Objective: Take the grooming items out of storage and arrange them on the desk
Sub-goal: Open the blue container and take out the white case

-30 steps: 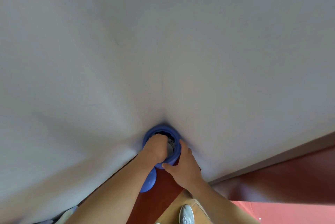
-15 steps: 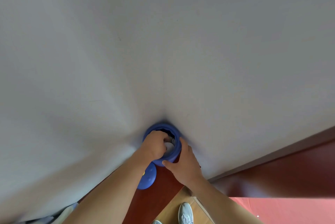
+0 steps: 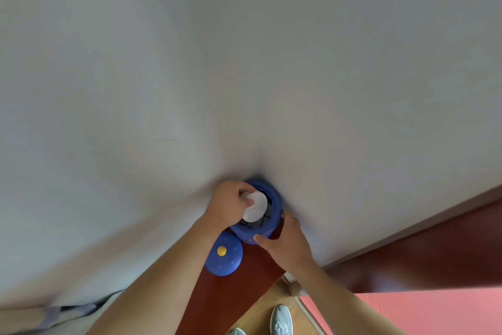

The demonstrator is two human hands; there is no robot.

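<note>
A round blue container (image 3: 267, 227) stands on the dark red desk (image 3: 239, 288) in the wall corner, its top open with a dark grid inside. My left hand (image 3: 231, 205) hangs just above the opening, pinching a round white cotton pad (image 3: 255, 207). My right hand (image 3: 288, 242) grips the container's right side. The container's blue lid (image 3: 224, 254), with a yellow knob, lies on the desk just left of the container, under my left forearm.
White walls meet in a corner right behind the container. A dark red wooden panel (image 3: 423, 253) runs along the right. Below lie a wooden floor, a pink mat (image 3: 421, 313) and my grey shoe (image 3: 281, 319). Pale cloth (image 3: 54, 315) sits at the lower left.
My left hand has come up out of the container with a white cotton pad between its fingers. My right hand has kept its hold on the container's side.
</note>
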